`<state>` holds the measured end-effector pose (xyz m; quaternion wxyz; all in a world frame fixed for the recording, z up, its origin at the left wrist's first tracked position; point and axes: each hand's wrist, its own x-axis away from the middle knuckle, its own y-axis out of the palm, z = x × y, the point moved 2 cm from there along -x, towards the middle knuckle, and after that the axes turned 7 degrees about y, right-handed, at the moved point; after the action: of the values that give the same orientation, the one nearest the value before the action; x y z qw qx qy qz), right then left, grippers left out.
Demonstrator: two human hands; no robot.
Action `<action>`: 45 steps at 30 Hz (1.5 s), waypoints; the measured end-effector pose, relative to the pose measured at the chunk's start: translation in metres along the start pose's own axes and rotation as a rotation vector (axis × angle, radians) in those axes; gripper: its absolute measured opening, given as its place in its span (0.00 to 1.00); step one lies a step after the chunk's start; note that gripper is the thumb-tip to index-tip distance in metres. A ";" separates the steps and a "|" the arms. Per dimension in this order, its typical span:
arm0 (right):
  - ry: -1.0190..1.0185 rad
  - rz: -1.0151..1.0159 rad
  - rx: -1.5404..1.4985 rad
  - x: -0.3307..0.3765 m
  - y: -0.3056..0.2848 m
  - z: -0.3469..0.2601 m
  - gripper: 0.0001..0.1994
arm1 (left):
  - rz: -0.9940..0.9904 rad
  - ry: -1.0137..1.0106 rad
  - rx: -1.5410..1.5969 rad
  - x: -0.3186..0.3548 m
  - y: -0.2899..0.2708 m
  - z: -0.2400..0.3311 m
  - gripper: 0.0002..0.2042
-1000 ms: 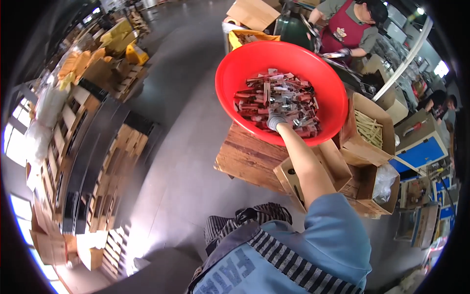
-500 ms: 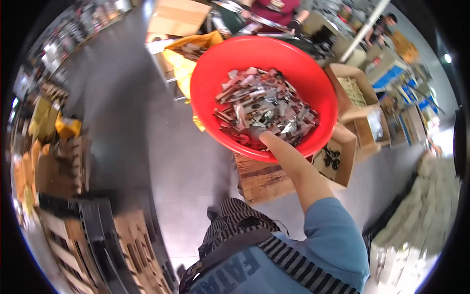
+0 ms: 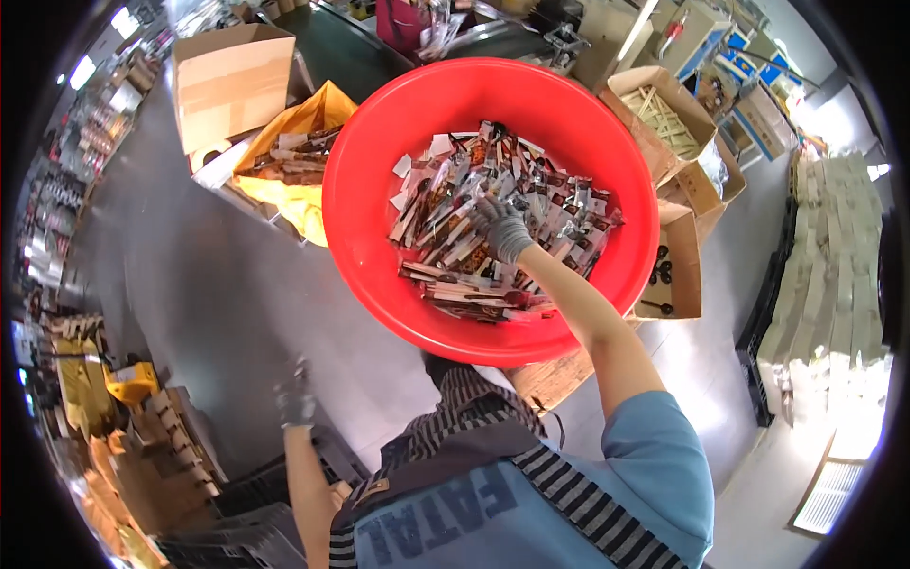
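Note:
A large round red tub [image 3: 365, 275] holds a heap of slim clear-wrapped packets [image 3: 441, 228] with white, brown and dark red parts. Over the middle of the heap lies my right hand [image 3: 504, 230] in a grey glove, its fingers apart and touching the packets. None of them is visibly gripped. Away from the tub, down at the left above the floor, is my left hand [image 3: 296, 396], also gloved. Motion blurs its fingers, and I cannot make out anything in it.
A yellow sack [image 3: 303, 204] of similar packets stands left of the tub by an open cardboard box [image 3: 232, 90]. At the right are a carton of pale strips [image 3: 659, 119] and one with black utensils [image 3: 682, 275]. Black pallets [image 3: 237, 531] lie lower left.
My right hand has moved from the tub's near side up to the heap's middle. My left hand has come into view at the lower left. The view has shifted; the tub appears larger.

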<state>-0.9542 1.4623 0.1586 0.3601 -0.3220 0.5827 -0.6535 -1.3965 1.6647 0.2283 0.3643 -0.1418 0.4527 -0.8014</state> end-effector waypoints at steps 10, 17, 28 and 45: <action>0.347 -0.409 -0.229 -0.014 0.003 -0.025 0.16 | -0.153 0.411 0.167 -0.155 0.021 0.098 0.11; 0.697 -0.363 -1.052 0.006 -0.086 -0.034 0.29 | -0.461 0.662 0.376 -0.231 0.083 0.191 0.20; 0.954 0.311 -1.539 0.026 -0.057 -0.078 0.20 | -1.491 0.254 0.916 -0.272 0.217 0.195 0.21; 0.692 0.508 -0.811 0.028 -0.175 -0.032 0.04 | -1.152 0.681 0.472 -0.271 0.163 0.262 0.17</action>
<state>-1.0129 1.4664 0.3288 0.1424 -0.0521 0.9286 -0.3387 -0.9883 1.6420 0.2654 -0.2583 -0.0174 0.2085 -0.9431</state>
